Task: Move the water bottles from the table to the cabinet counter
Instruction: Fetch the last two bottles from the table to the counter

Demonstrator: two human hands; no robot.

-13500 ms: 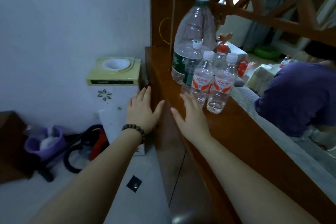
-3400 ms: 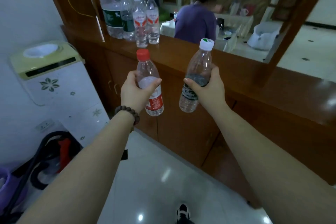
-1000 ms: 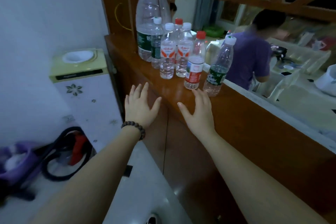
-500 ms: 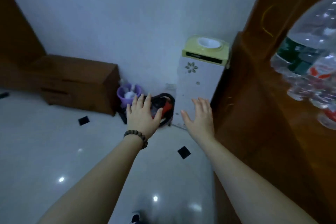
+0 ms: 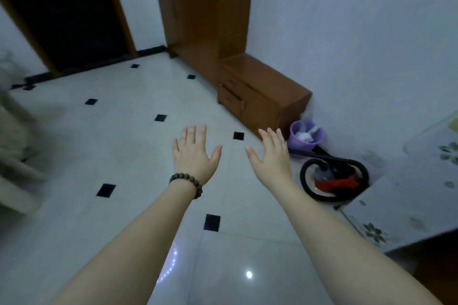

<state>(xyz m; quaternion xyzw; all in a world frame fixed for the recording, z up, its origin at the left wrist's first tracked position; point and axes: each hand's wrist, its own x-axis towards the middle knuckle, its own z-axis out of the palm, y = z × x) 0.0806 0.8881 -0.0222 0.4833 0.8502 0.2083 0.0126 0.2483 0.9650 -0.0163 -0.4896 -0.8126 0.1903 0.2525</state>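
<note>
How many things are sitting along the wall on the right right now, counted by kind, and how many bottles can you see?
Low wooden cabinet: 1
Tall wooden cabinet: 1
Purple bin: 1
Red and black vacuum cleaner: 1
White flowered dispenser: 1
Water bottles: 0 in view
Total: 5 things. Left hand and right hand hold nothing.

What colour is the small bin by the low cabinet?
Purple bin, clearest in the head view.

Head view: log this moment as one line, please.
left hand: open, empty | right hand: open, empty | bottles: none in view | below: tiled floor | nearby: purple bin, low wooden cabinet
</note>
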